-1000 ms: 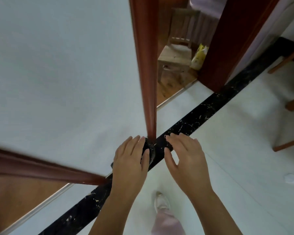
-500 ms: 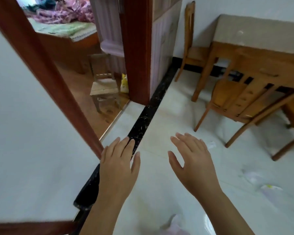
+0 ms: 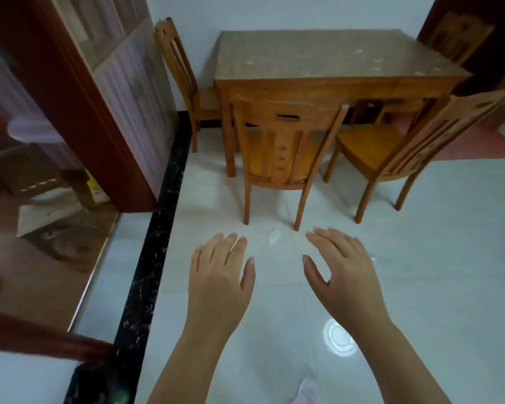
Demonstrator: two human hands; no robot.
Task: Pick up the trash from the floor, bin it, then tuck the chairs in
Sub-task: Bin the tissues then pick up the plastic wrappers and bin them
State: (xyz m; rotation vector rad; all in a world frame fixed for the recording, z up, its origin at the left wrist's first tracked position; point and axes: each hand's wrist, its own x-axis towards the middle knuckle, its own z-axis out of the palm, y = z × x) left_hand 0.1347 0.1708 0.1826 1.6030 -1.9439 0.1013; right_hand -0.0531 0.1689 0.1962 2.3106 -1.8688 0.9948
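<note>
A small crumpled white scrap of trash [image 3: 274, 236] lies on the pale tiled floor, just in front of the nearest wooden chair [image 3: 283, 147]. My left hand [image 3: 220, 275] and my right hand [image 3: 341, 272] hover palm-down over the floor on either side of the scrap, fingers spread, holding nothing. A second wooden chair [image 3: 397, 147] stands pulled out at an angle to the right. A third chair [image 3: 184, 80] sits against the left side of the wooden table [image 3: 327, 58]. A fourth chair [image 3: 455, 36] shows dimly behind the table at the far right.
A dark red door frame [image 3: 79, 112] and a black marble threshold strip [image 3: 155, 258] run along the left. Beyond it is a small wooden stool [image 3: 50, 211] on a brown floor. A round light reflection [image 3: 340, 338] shines on the tiles under my right wrist.
The view has swung right from the door frame to the table and chairs. Both hands stayed open and moved over the floor near the white scrap.
</note>
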